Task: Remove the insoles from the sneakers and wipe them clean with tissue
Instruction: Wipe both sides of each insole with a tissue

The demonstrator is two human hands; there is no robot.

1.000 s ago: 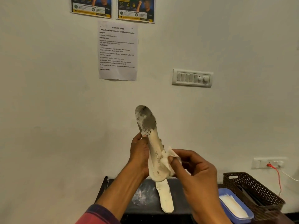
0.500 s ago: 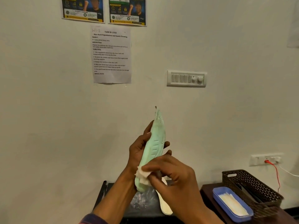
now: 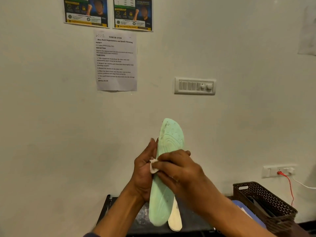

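Observation:
I hold a mint-green insole (image 3: 168, 139) upright in front of the wall, its ribbed underside facing me. My left hand (image 3: 144, 170) grips its left edge from behind. My right hand (image 3: 177, 170) presses a small wad of white tissue (image 3: 153, 166) against the insole's middle. A second, cream-coloured insole (image 3: 175, 219) lies flat on the black shelf top (image 3: 193, 221) below, partly hidden by the green one. No sneakers are in view.
A brown perforated basket (image 3: 263, 200) stands at the lower right, with a blue tray (image 3: 242, 207) beside it, mostly hidden by my right forearm. A wall socket with a red plug (image 3: 280, 172), a switch panel (image 3: 195, 86) and paper notices (image 3: 116, 60) are on the wall.
The insole turned from its dirty white top side to its green underside facing me. My right hand with the tissue moved from the heel up to the insole's middle.

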